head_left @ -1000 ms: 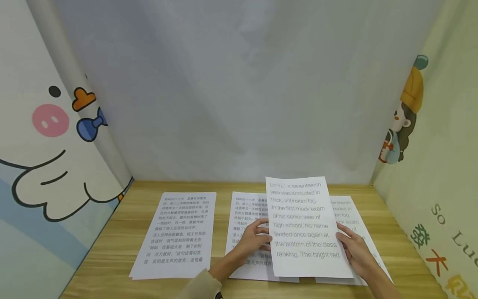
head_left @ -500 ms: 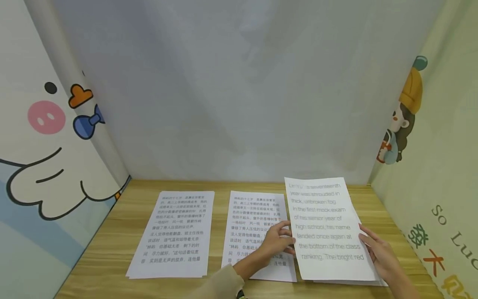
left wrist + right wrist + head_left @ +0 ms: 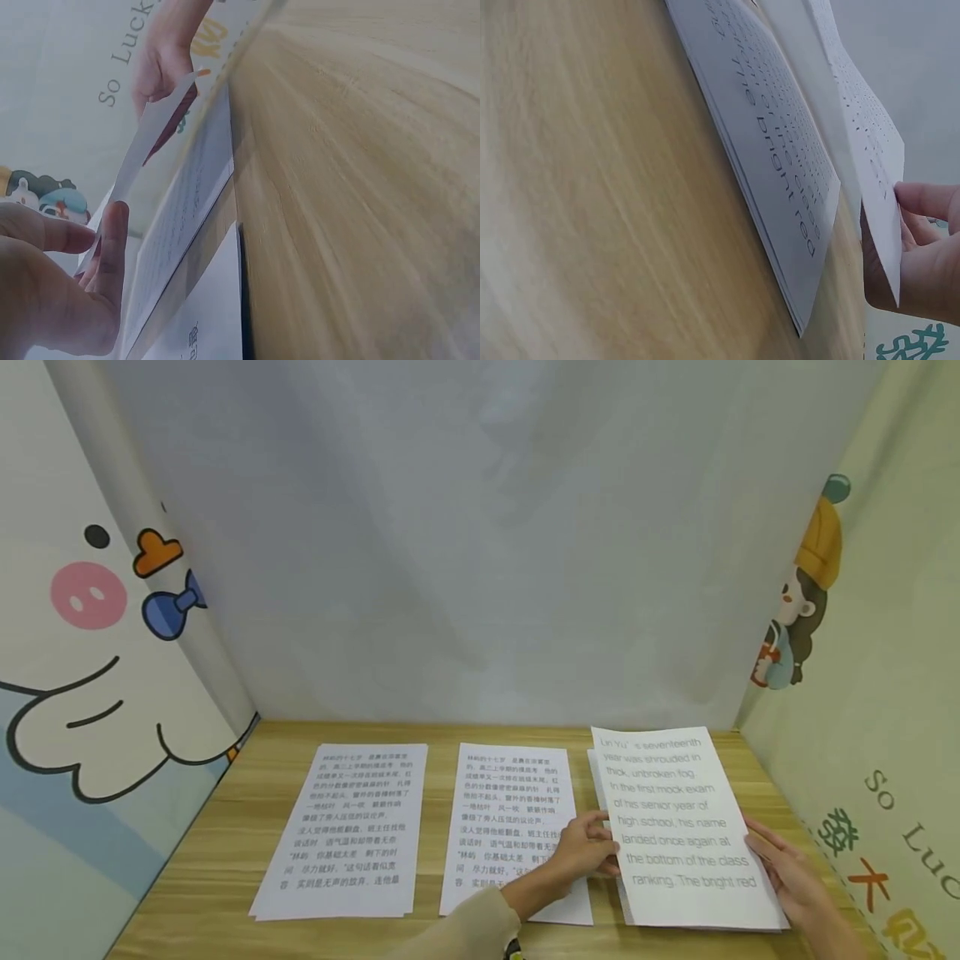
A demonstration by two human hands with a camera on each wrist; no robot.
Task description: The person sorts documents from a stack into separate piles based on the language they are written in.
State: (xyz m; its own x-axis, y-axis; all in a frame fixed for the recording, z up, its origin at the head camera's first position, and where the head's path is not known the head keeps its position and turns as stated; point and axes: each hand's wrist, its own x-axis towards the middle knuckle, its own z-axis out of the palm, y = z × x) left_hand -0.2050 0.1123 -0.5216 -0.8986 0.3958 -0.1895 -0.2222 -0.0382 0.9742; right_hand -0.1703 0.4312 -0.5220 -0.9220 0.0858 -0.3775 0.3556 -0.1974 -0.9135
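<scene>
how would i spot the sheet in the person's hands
On the wooden table, find the papers printed in Chinese, then look right. Both hands hold the sheet by its side edges. It alone is raised; the English papers beneath lie flat.

A beige sleeve [image 3: 465, 933] covers part of the left arm [image 3: 534, 892], its plain cuff [image 3: 501, 910] ending short of the bare left hand [image 3: 587, 850]. Just below the cuff, a small black and yellow patch [image 3: 513, 951] shows, too cropped to identify. The right hand [image 3: 783, 870] and visible forearm [image 3: 828, 928] are bare.
</scene>
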